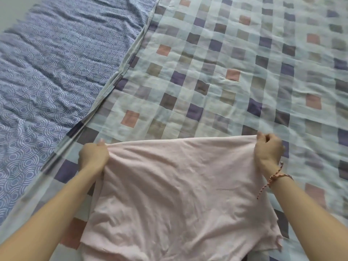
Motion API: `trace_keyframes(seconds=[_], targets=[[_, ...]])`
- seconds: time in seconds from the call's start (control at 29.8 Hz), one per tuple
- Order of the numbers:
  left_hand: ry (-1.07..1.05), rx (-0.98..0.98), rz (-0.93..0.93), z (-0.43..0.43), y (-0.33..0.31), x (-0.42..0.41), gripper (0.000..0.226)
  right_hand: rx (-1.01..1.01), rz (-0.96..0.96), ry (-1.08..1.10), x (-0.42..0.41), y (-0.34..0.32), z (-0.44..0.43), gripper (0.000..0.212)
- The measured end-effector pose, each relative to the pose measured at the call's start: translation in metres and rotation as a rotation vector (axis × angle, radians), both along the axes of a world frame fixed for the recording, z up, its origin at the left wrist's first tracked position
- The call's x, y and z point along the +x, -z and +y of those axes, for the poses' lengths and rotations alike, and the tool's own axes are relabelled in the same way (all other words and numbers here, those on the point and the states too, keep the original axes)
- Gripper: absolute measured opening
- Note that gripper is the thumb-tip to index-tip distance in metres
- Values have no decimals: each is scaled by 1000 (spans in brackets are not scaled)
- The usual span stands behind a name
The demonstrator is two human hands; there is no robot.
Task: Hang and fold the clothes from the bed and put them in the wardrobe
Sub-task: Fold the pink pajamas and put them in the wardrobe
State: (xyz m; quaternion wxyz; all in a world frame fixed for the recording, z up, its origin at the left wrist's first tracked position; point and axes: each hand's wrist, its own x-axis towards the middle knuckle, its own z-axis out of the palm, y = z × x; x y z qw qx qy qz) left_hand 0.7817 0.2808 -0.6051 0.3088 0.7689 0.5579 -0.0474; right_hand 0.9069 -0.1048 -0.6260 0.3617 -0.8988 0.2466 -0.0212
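Garment (180, 185), pale pink and creased, lies on the checked quilt (226, 63) at the near side of the bed. Its far edge is raised a little and drawn tight between the two hands. From where I stand this looks like the spreading-out before a fold. To do it well I'd keep that far edge level and evenly taut, then lay it down flat rather than drop it. The wrinkles across the middle want smoothing before any fold is made. The near part is bunched and uneven, so it probably needs squaring too.

The left hand (93, 157) has its fingers (99, 145) curled in tight, pinching the far left corner with the cloth gathered under them. The right hand (268, 149) does the same at the far right corner, fingers (263, 137) clenched over a small bunch of fabric. Neither hand has a finger loose.

A braided bracelet (273, 179) hangs at the right wrist, its tail dangling just beside the cloth. To the left, a blue patterned sheet (47, 63) adjoins the quilt.
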Motion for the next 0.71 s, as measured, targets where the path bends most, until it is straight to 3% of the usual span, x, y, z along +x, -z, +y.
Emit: trace_keyframes(seconds=[0.13,0.3,0.44,0.5,0.57,0.64,0.71], targets=[[-70,46,-33,13,10,2,51,-46,18,10,12,11,-7,32],[14,204,-107,-2,28,1,55,-52,50,-2,11,21,3,38],[91,395,-275,-7,20,-5,36,41,76,73,-16,15,-1,47],[344,559,-483,-33,7,-9,37,-31,166,-12,-42,7,1,74],[791,583,-632,-76,4,-21,43,-71,266,-83,-64,4,1,90],[1168,525,-588,-112,17,-32,49,-46,369,-114,-77,3,-6,82],[1349,514,-447,-126,43,-41,53,-101,500,-208,-82,-1,-16,78]])
